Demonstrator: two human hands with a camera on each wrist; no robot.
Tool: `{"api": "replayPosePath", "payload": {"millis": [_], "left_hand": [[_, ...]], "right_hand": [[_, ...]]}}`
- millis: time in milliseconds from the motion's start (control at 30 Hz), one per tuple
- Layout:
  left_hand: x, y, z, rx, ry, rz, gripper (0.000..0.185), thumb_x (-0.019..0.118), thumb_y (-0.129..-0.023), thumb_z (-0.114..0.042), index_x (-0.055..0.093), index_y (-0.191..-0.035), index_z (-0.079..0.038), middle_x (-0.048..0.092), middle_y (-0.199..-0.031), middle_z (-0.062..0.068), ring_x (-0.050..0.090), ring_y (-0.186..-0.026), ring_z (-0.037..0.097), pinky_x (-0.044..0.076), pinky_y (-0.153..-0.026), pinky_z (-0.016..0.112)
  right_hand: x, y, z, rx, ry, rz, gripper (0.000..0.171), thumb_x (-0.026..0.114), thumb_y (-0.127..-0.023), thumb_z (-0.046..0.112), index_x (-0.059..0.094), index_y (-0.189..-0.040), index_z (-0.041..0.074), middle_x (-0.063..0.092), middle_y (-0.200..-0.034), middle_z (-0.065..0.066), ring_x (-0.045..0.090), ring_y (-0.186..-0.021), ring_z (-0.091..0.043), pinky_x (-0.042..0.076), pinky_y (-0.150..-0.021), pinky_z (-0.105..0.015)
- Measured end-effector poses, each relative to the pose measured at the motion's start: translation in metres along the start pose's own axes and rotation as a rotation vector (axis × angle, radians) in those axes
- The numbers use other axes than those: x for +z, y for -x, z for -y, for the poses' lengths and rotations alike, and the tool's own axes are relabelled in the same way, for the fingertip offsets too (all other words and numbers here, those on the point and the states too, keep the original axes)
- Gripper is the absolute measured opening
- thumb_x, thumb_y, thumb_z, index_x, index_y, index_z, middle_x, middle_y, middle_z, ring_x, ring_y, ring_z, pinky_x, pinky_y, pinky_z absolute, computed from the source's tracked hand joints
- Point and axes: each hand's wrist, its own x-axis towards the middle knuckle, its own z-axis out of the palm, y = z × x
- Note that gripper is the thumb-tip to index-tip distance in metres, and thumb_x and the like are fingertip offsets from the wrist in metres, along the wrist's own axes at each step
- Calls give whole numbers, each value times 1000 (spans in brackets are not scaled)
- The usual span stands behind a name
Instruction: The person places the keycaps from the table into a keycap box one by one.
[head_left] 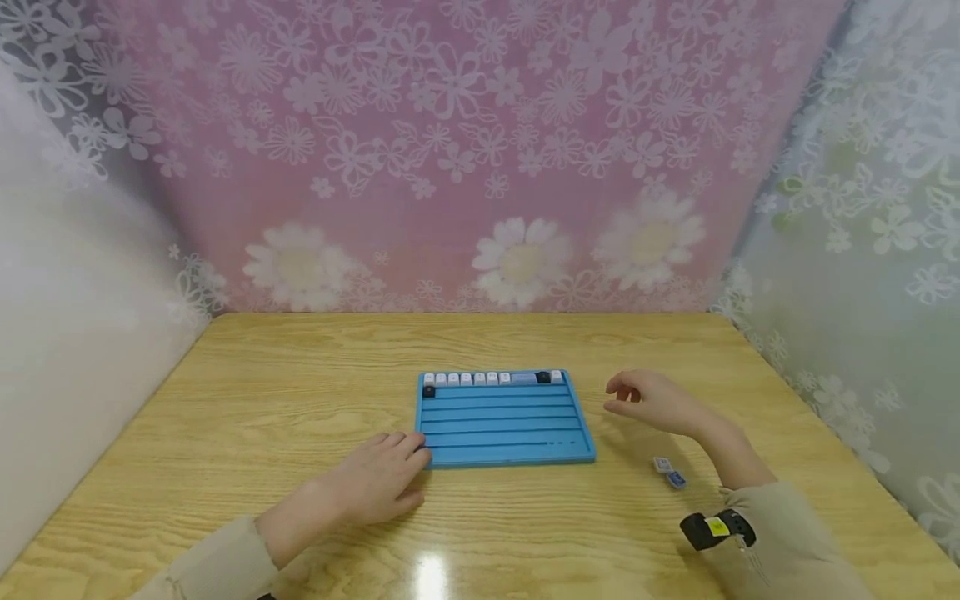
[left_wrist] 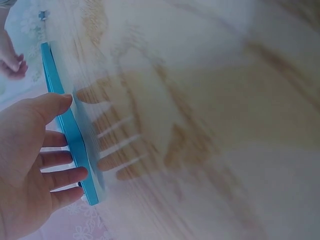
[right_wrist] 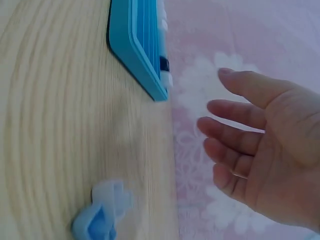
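Note:
A blue ridged tray (head_left: 495,423) lies on the wooden table, holding a row of mostly white keycaps (head_left: 467,379) along its far edge. One long blue keycap (head_left: 523,378) and a black keycap (head_left: 543,377) sit in that row. Another black keycap (head_left: 429,391) stands at the left of the second row. My left hand (head_left: 378,479) rests its extended fingers at the tray's near left corner. Off the tray's right side, my right hand (head_left: 660,404) hovers with loosely bent fingers and nothing between them, as the right wrist view also shows.
On the table right of the tray lie a white keycap (head_left: 662,464) and a blue keycap (head_left: 676,479), close together below my right hand. A black strap (head_left: 716,528) is on the right sleeve. Flowered cloth (head_left: 480,167) hangs behind the table.

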Motion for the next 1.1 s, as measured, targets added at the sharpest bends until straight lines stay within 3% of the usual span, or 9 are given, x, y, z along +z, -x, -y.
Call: {"api": "replayPosePath", "payload": {"millis": [467, 733, 1100], "left_hand": [[-3, 0, -1, -17, 21, 16, 48, 57, -89, -39, 52, -121, -5, 49, -123, 10, 49, -112, 25, 42, -94, 41], [-2, 0, -2, -24, 28, 20, 49, 58, -89, -40, 51, -122, -4, 48, -126, 12, 47, -116, 27, 41, -96, 42], [-2, 0, -2, -29, 28, 42, 50, 57, -90, -41, 51, -123, -5, 47, -128, 12, 46, -117, 27, 40, -96, 42]], "right_hand": [[-2, 51, -25, 135, -33, 79, 33, 66, -86, 32, 61, -99, 3, 55, -79, 3, 49, -69, -11, 43, -58, -27], [4, 56, -31, 155, -59, 161, 28, 72, -79, 28, 62, -93, 5, 55, -79, 2, 48, -70, -13, 42, -60, -29], [10, 59, -29, 183, -106, 198, 31, 78, -74, 26, 59, -91, 7, 52, -75, 2, 46, -67, -14, 41, -58, -27]]}}
